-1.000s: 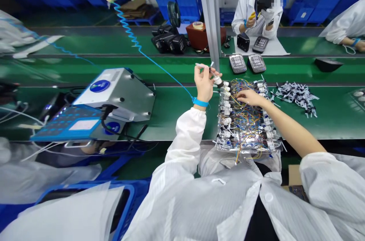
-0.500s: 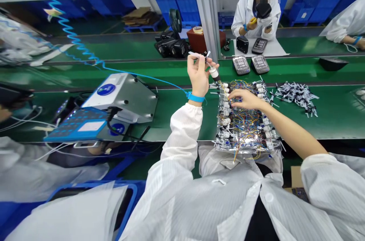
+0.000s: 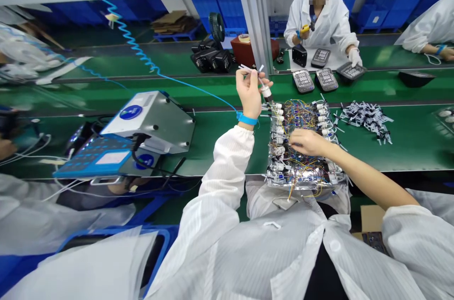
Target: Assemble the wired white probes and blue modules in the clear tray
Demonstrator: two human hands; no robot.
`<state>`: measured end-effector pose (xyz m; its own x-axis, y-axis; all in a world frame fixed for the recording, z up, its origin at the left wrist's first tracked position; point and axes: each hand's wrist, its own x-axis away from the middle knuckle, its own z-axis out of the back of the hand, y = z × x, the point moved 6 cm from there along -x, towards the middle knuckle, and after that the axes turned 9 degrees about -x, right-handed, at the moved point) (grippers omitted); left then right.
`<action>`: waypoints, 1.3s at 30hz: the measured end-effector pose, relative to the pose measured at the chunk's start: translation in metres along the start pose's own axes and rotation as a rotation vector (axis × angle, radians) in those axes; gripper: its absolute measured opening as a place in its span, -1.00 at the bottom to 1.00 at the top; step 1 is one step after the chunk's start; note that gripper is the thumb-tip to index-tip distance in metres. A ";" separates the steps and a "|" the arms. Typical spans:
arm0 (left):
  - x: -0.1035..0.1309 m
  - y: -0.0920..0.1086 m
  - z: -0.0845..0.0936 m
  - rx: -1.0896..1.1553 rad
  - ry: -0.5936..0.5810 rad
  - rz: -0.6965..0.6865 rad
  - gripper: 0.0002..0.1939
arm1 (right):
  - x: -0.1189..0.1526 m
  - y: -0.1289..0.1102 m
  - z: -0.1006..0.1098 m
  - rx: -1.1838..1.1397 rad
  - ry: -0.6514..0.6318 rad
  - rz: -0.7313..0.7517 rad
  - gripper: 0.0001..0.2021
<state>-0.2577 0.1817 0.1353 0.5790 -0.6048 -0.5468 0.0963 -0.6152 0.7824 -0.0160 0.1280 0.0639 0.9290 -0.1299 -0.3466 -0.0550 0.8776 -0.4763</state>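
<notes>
Tray, silvery, w/ wired assys., at bench edge. L hand: closed on wht. cyl. part, nr. tray's far L corner. R hand: over assys., curled, grip unclear. Tube pcs. piled R.

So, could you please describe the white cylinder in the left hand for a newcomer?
On the green workbench, find the silver tray of thin coloured wires. At its far left corner, the bare left hand with a blue wristband holds the dark-ended white cylinder. Similar cylinders lie along the tray's sides; this one is raised in the fingers.
</notes>
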 end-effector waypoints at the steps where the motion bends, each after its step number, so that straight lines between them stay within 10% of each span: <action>1: 0.002 0.002 -0.003 0.006 -0.013 0.009 -0.63 | 0.001 0.004 0.004 -0.029 0.058 -0.055 -0.82; 7: 0.016 0.020 -0.010 -0.012 -0.051 -0.005 -0.66 | 0.014 0.049 0.015 -0.313 0.371 -0.453 -0.94; 12: 0.019 0.027 -0.007 -0.009 -0.038 -0.009 -0.75 | 0.016 0.054 0.015 -0.366 0.422 -0.470 -0.92; 29: 0.039 0.029 -0.026 0.055 -0.051 0.011 -0.71 | 0.007 0.005 -0.022 0.024 -0.017 -0.118 -0.66; 39: 0.035 0.046 -0.013 0.056 0.073 0.044 -0.63 | 0.002 0.041 0.011 -0.185 0.458 -0.331 -0.86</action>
<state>-0.2227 0.1385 0.1554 0.6396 -0.5943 -0.4875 0.0254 -0.6174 0.7862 -0.0128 0.1689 0.0525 0.6570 -0.6051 -0.4496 0.1094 0.6666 -0.7373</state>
